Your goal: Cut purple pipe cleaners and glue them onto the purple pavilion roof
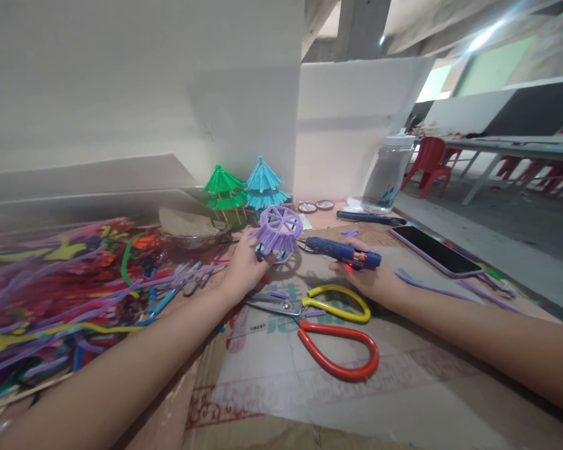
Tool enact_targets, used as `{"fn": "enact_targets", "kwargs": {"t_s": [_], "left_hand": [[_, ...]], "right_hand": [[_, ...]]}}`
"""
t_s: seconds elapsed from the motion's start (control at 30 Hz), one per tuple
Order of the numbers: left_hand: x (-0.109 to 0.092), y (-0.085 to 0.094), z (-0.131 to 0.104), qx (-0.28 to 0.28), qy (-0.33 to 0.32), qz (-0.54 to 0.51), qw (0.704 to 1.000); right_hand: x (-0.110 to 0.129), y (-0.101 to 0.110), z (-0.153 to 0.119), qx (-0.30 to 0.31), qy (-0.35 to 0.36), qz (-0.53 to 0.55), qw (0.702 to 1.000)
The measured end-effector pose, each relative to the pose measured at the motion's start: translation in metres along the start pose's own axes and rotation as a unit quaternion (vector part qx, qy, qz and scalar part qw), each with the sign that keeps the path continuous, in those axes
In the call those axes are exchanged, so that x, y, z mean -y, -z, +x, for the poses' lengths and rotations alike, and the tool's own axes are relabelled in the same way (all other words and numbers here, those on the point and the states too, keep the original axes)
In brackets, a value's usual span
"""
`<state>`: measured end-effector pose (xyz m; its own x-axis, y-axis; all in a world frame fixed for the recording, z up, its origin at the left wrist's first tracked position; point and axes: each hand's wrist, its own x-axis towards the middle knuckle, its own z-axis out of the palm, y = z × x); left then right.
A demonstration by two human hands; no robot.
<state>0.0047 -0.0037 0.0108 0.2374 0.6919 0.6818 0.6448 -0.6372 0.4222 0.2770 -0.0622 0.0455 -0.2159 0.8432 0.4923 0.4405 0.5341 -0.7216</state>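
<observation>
My left hand is closed on a small purple pipe-cleaner structure with a spoked round top and a sloping fringe. In my right hand is a dark blue glue gun, its nozzle pointing left at the structure's right side. A red glow shows under the gun's body. Below both hands, scissors with one yellow and one red handle lie on the cardboard, blades toward the left. Behind the purple piece stand a green two-tiered pavilion and a light blue one.
Tangled coloured pipe cleaners cover the left side, near a bowl. At the right are a phone, a dark blue cutter and a water bottle. A white panel rises behind.
</observation>
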Motion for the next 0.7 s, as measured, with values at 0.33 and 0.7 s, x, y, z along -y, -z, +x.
{"fn": "enact_targets", "kwargs": {"t_s": [0.33,0.7], "left_hand": [[-0.0009,0.0003,0.0000,0.001,0.009,-0.008,1.000],[-0.0026,0.0015,-0.0010,0.002,-0.001,-0.007,1.000]], "right_hand": [[-0.0016,0.0007,-0.0006,0.009,0.008,-0.009,1.000],[-0.0035,-0.0002,-0.0004,-0.020,0.037,-0.030,0.999]]}}
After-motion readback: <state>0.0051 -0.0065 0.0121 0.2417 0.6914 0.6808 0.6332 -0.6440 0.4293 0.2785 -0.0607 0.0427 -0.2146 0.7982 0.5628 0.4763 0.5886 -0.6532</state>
